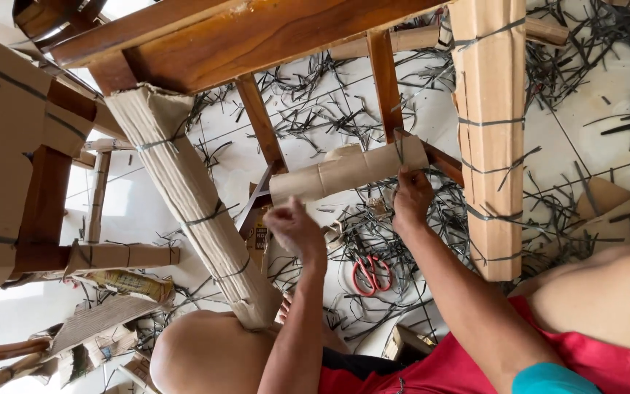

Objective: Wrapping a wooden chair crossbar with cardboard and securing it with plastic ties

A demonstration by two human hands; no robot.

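While both hands reach up, a cardboard wrap [348,171] sits rolled around a wooden chair rail, its long side running left to right. The right hand [411,198] pinches the wrap's right end, where a thin black strap [400,149] crosses it. The left hand [294,228] is curled shut just under the left end; what it holds is hidden. Red scissors [368,273] lie on the white tile floor [592,95] below, among black strap scraps.
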